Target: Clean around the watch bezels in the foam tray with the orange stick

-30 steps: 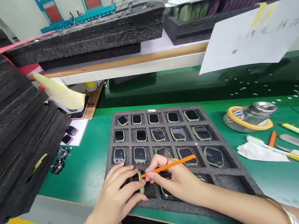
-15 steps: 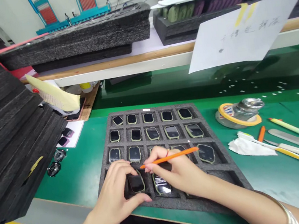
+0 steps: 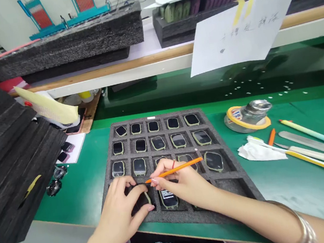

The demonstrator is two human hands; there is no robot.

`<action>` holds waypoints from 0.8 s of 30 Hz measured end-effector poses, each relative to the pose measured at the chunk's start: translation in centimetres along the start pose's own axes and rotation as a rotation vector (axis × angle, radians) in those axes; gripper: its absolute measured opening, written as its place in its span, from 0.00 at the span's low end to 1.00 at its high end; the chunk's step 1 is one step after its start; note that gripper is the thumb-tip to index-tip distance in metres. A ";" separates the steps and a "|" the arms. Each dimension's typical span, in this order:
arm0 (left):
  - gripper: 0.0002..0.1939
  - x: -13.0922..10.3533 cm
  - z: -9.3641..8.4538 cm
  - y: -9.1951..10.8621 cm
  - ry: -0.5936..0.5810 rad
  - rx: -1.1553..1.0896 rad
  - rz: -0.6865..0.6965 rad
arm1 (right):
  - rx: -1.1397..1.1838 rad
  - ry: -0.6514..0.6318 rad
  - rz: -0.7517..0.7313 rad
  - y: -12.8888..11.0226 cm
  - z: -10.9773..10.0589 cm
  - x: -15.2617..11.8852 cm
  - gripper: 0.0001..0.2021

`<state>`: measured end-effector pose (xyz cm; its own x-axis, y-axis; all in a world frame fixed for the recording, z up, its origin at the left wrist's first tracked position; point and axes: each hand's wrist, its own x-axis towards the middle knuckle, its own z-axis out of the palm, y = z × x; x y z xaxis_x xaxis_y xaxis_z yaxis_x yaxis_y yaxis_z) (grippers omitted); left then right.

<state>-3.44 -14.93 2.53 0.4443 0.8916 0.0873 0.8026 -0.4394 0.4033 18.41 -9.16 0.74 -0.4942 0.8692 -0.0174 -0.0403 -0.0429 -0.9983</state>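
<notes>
A dark foam tray (image 3: 173, 215) of square compartments holds several square smartwatches with black screens and pale green frames. My left hand (image 3: 123, 203) is curled at the front-left compartment, thumb and fingertips around a smartwatch (image 3: 148, 197); most of that watch is hidden under the fingers. My right hand (image 3: 176, 180) pinches a thin orange pointed stick (image 3: 182, 166), held like a pen, its tip near my left index finger. Just below my right hand lies a smartwatch with white text on its lit screen (image 3: 169, 199), in the adjoining compartment.
On the right are a tape roll (image 3: 233, 120) around a glass jar (image 3: 256, 110), a crumpled white tissue (image 3: 258, 151) and several slim tools. Stacked black foam (image 3: 13, 163) rises at the left, near two round watch-like pieces (image 3: 54, 187). A shelf edge (image 3: 114, 73) crosses behind.
My left fingers have closed in over the front-left smartwatch, covering more of its screen. The orange stick stays in my right hand. The whole view has shifted slightly.
</notes>
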 end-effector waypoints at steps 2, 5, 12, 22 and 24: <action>0.14 -0.4 0.1 -0.2 0.030 -0.035 0.024 | -0.018 -0.016 -0.002 0.1 0.4 0.1 0.07; 0.14 -0.8 0.5 -0.7 0.101 -0.082 0.101 | -0.074 -0.046 -0.020 0.0 0.8 0.0 0.06; 0.21 -1.4 1.5 -1.2 0.168 -0.207 -0.034 | -0.180 -0.093 -0.046 0.0 1.1 -0.2 0.06; 0.19 -1.5 1.6 -1.2 0.158 -0.192 -0.051 | -0.270 -0.112 -0.110 0.2 1.1 -0.3 0.07; 0.19 -1.5 1.6 -1.3 0.151 -0.190 -0.052 | -0.256 -0.115 -0.096 0.1 1.1 -0.2 0.06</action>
<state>-4.46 -15.85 0.45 0.3280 0.9251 0.1915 0.7273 -0.3766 0.5738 17.53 -9.87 0.72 -0.5941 0.8013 0.0702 0.1212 0.1754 -0.9770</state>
